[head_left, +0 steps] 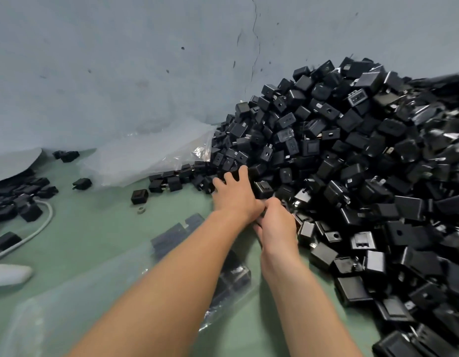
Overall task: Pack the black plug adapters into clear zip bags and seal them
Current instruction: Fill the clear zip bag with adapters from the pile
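A few of the black plug adapters [339,150] carry small pale marks, too small and blurred to read. The adapters lie in a high heap against the wall [120,60] on the right. The heap spills down to the near right edge of view, and its foot reaches the middle of the green surface [94,228].

The left hand [235,194] lies on the heap's foot with its fingers spread apart and the fingertips on adapters. The right hand [277,225] is just beside it, thumb touching the left hand's heel. Its back is turned up and its fingers are curled under — whether they grip anything I cannot tell.

Open room lies left of the arms, where bare green runs between the heap and a lower scatter [17,199] of adapters at the left edge. On that stretch are one loose adapter [139,196] and a small pale ring [141,210] close by it. A white cable [22,240] curves out of the scatter toward the left edge.

Beside the left forearm a clear bag [171,235] holds dark adapters, and a second bag [233,276] shows between the forearms. A crumpled plastic sheet [146,155] lies where surface meets wall, touching the heap's left side. The wall is pale blue-grey and scuffed — a thin crack [254,34] runs down it.
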A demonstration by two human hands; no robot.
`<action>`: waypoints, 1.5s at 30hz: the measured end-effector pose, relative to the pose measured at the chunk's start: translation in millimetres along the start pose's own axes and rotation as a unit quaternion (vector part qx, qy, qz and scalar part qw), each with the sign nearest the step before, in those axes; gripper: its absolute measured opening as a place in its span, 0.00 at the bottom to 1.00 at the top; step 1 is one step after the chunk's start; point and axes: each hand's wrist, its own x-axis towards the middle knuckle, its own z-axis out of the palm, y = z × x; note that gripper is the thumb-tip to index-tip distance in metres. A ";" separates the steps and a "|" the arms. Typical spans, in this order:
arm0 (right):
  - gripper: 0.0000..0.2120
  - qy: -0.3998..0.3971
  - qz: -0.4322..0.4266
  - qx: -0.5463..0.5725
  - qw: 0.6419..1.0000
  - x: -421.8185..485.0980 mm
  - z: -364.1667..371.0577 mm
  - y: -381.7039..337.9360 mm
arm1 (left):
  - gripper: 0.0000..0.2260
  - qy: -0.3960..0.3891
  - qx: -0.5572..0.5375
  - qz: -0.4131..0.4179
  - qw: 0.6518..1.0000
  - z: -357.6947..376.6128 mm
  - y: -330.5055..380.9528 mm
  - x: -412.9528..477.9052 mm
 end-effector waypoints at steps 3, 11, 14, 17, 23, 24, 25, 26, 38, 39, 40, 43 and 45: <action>0.08 -0.002 0.000 0.016 1.000 -3.0 1.4 -0.8 | 0.36 0.037 -0.034 -0.015 0.999 4.8 6.1 -8.6; 0.14 0.022 -0.023 0.008 0.999 -9.6 6.2 -0.2 | 0.35 0.040 -0.035 0.006 0.999 7.3 7.7 -10.0; 0.13 0.017 -0.031 0.010 0.999 -9.7 5.8 1.3 | 0.36 0.037 -0.028 -0.017 0.999 9.1 11.2 -3.6; 0.11 0.011 -0.026 0.004 1.000 -8.7 4.2 0.4 | 0.33 0.058 -0.031 -0.022 0.998 11.6 13.2 -2.6; 0.12 0.011 0.000 0.024 1.000 -6.5 7.7 -4.1 | 0.27 0.101 -0.025 0.027 0.994 12.9 12.4 -9.2; 0.12 0.012 0.007 0.035 0.999 -5.2 8.2 -3.1 | 0.27 0.094 -0.033 0.033 0.994 12.7 11.8 -8.5; 0.11 0.011 0.011 0.045 0.999 -4.5 8.0 -2.3 | 0.27 0.085 -0.039 0.037 0.995 12.3 11.7 -7.6; 0.08 0.005 0.014 0.059 0.998 -3.5 7.3 -0.6 | 0.27 0.074 -0.042 0.039 0.996 11.8 11.8 -6.8; 0.11 -0.015 0.036 0.110 0.993 -8.1 -0.2 -7.7 | 0.28 0.123 -0.031 0.039 0.991 15.7 14.3 -13.0; 0.11 -0.020 0.039 0.115 0.992 -7.4 -0.7 -8.8 | 0.28 0.126 -0.035 0.043 0.990 16.2 13.8 -13.0; 0.11 -0.028 0.044 0.119 0.992 -7.0 -1.6 -9.9 | 0.28 0.130 -0.041 0.047 0.990 16.8 13.3 -12.4; 0.12 -0.062 0.056 0.150 0.985 -9.2 -2.2 -12.1 | 0.24 0.146 -0.106 0.053 0.982 17.6 12.4 -9.9; 0.12 -0.083 0.053 0.161 0.982 -8.4 -2.2 -12.0 | 0.22 0.160 -0.180 0.047 0.969 16.1 12.6 -10.5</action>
